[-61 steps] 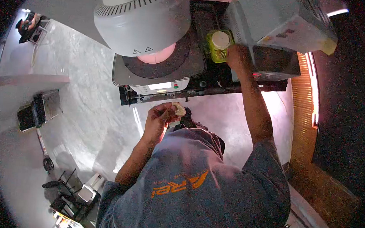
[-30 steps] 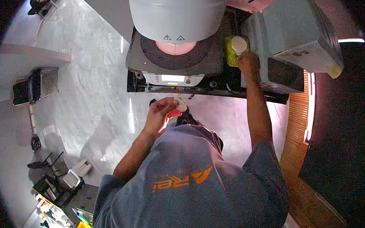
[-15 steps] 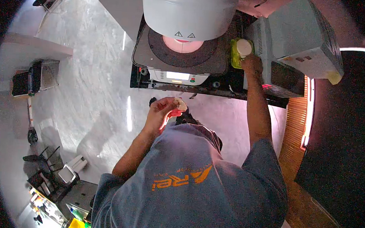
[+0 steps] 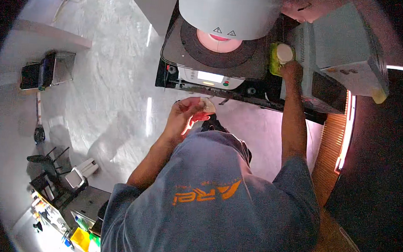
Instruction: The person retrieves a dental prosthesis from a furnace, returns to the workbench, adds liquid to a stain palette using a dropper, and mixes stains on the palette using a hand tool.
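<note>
My left hand (image 4: 185, 113) is in front of the furnace, in front of my body. Its thumb and fingers are closed on a small, pale, flat piece (image 4: 207, 106) with a rough-looking surface. My right hand (image 4: 291, 72) reaches forward to the right of the furnace, fingers curled at the lower edge of a round white piece (image 4: 285, 52). That piece is over a yellow-green tray (image 4: 274, 66); whether it touches the tray I cannot tell. The furnace has a white hood (image 4: 229, 12) raised over a glowing pink round plate (image 4: 219, 43).
Below the plate is a control panel with a lit screen (image 4: 210, 76). A grey boxy machine (image 4: 343, 37) stands right of the tray. The dark bench edge (image 4: 240, 99) runs in front of me. Chairs (image 4: 53, 165) and a cluttered table (image 4: 79, 206) are at lower left.
The whole view has shifted, so the furnace and bench appear further right. The pale piece in my left hand is turned slightly and shows more of its face. My right hand stays at the round white piece.
</note>
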`<state>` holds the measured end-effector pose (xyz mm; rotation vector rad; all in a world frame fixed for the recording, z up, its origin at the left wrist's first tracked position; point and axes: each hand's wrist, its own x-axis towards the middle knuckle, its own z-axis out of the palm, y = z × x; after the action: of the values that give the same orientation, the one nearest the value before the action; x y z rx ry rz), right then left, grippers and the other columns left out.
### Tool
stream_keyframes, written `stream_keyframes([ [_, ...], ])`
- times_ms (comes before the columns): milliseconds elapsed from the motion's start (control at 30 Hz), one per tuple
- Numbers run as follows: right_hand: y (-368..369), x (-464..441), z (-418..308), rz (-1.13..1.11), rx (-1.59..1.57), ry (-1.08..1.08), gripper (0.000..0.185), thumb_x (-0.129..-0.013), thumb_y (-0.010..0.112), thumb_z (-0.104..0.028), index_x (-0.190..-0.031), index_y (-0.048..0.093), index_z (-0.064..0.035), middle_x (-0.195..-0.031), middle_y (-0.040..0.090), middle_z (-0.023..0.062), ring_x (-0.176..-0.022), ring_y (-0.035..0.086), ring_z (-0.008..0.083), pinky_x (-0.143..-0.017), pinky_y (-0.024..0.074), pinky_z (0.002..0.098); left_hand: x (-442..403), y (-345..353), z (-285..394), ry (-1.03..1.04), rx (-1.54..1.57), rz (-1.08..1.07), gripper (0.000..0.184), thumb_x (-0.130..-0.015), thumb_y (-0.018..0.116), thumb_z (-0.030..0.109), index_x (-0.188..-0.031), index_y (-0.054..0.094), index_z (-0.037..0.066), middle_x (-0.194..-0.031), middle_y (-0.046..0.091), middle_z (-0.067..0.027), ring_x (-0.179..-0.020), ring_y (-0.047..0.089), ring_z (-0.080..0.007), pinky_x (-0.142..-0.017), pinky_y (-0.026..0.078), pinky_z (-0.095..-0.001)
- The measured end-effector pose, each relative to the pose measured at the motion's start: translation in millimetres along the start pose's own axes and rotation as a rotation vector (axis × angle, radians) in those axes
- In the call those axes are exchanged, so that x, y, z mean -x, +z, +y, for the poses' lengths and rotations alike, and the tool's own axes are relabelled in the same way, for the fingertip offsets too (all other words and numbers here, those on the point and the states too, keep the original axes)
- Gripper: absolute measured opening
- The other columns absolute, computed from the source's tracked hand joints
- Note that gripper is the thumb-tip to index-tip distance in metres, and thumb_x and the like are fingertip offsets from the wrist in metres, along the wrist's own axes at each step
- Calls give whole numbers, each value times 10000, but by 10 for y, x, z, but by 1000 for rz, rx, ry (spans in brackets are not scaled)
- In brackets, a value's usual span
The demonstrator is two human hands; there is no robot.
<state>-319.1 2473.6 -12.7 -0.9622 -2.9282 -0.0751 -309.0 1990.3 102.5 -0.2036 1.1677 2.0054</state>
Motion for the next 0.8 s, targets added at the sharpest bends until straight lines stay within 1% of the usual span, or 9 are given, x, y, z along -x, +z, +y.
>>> stream_keyframes([
  [133, -197, 83, -40, -63, 8, 14, 238, -819, 739, -267, -795, 766, -32, -832, 718, 236, -817, 726, 405, -738, 580, 502, 16, -24, 21, -8, 13, -19, 248, -994, 671, 158, -1158, 670, -28, -1104, 737, -168, -968, 747, -254, -829, 633, -372],
  [233, -51, 185, 83, 95, 66, -54, 230, -832, 733, -276, -869, 752, -51, -856, 719, 228, -815, 719, 413, -752, 576, 495, 35, 24, 62, -18, 23, -36, 272, -992, 673, 170, -1178, 655, -28, -1119, 731, -179, -980, 745, -260, -807, 643, -375],
  [333, -488, 471, -26, 119, -27, -59, 202, -907, 699, -246, -977, 711, -57, -887, 727, 190, -814, 725, 370, -755, 573, 458, 30, 34, 79, -55, 57, -40, 264, -994, 670, 168, -1173, 655, -26, -1114, 732, -180, -975, 745, -256, -799, 645, -369],
  [433, -756, 852, -274, 179, -509, -86, 127, -972, 654, -151, -1063, 647, -62, -933, 727, 122, -822, 711, 249, -757, 561, 379, 21, 79, 98, -79, 86, -59, 252, -994, 670, 165, -1162, 657, -23, -1107, 734, -177, -968, 746, -249, -794, 644, -366],
  [500, -1296, 1181, -602, -92, -902, -102, 109, -979, 639, -57, -1088, 631, -50, -946, 708, 70, -837, 662, 149, -758, 534, 309, 12, 141, 114, -70, 79, -79, 237, -999, 665, 158, -1154, 662, -20, -1094, 737, -165, -960, 748, -243, -791, 642, -355],
  [567, -1682, 1482, -920, -192, -1136, -149, 122, -954, 669, -46, -1072, 643, -31, -933, 704, 67, -831, 652, 123, -744, 531, 291, -11, 214, 110, -39, 58, -99, 214, -1009, 655, 147, -1144, 671, -18, -1074, 742, -144, -949, 753, -235, -788, 637, -334],
  [633, -1971, 1764, -1171, -265, -1248, -217, 93, -934, 682, -20, -1024, 664, -12, -913, 692, 66, -831, 653, 123, -744, 529, 286, -28, 275, 91, -11, -17, -64, 205, -1010, 654, 144, -1136, 670, -16, -1074, 742, -140, -954, 750, -232, -791, 637, -337],
  [700, -2092, 1901, -1325, -188, -1276, -416, 59, -897, 708, 4, -948, 680, -3, -899, 687, 76, -816, 659, 127, -734, 530, 286, -45, 321, 64, 19, -65, -62, 200, -1011, 653, 145, -1131, 670, -14, -1072, 741, -137, -957, 746, -229, -798, 635, -340],
  [800, -2179, 2007, -1427, -204, -1212, -491, 77, -856, 733, 29, -913, 686, 9, -884, 678, 87, -791, 667, 147, -715, 536, 296, -71, 375, 29, 64, -85, -93, 204, -1012, 657, 155, -1130, 672, -11, -1070, 740, -134, -957, 741, -221, -814, 631, -344],
])
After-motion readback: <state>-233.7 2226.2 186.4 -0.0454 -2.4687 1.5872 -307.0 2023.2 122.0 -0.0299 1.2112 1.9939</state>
